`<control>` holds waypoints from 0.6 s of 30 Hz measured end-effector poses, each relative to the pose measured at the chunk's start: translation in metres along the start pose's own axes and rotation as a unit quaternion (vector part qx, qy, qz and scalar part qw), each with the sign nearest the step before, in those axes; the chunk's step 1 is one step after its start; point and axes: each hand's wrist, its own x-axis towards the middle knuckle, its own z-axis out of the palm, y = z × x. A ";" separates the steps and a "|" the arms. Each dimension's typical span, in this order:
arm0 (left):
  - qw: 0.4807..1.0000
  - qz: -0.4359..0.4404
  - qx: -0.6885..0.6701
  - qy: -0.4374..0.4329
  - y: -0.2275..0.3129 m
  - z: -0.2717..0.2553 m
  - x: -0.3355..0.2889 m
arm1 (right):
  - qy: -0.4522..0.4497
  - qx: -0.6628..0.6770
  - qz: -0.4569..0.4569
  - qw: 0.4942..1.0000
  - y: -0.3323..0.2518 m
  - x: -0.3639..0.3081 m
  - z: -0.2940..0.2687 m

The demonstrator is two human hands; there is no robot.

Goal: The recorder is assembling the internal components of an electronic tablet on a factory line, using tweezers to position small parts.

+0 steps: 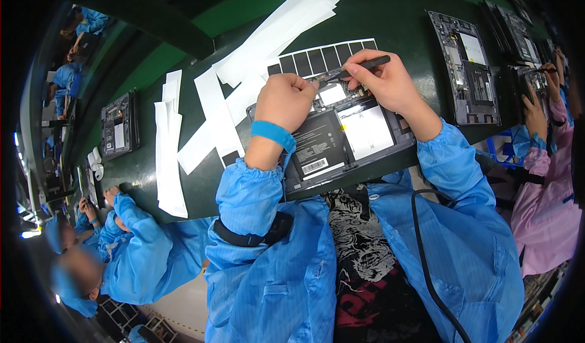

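Observation:
An open laptop or tablet chassis (320, 145) lies in front of me, showing a black battery, a bright silver-white panel and circuit boards. My left hand (281, 104), a blue strap round its wrist, is closed in a pinch over the chassis's far edge; what its fingertips hold is too small to make out. My right hand (390, 82) grips black tweezers (376, 63), their tip pointing left toward my left fingertips. Just beyond both hands lies a white sheet with black rectangular stickers (311, 61), its lower edge partly covered by them.
White paper strips (274, 38) lie left and beyond the chassis, with more strips (169, 154) farther left. Another open chassis (466, 69) rests at right, several more beyond it. One stack (119, 125) stands far left. Co-workers sit on both sides; a black cable (420, 245) crosses my front.

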 end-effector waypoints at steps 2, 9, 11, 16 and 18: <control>1.000 0.000 0.013 0.013 0.005 0.001 -0.002 | 0.009 0.005 -0.002 1.000 0.001 0.000 0.001; 0.997 0.011 0.058 0.054 0.007 0.007 -0.003 | 0.012 -0.037 -0.003 0.999 0.002 0.000 0.001; 0.997 0.008 0.061 0.055 0.008 0.007 -0.004 | 0.014 -0.042 0.000 0.999 0.002 -0.001 0.001; 0.996 -0.019 0.067 0.048 0.014 0.006 -0.002 | 0.021 -0.056 -0.006 0.998 0.003 -0.001 0.001; 0.995 -0.020 0.079 0.050 0.013 0.005 -0.001 | 0.010 -0.061 0.024 0.998 -0.004 -0.002 0.000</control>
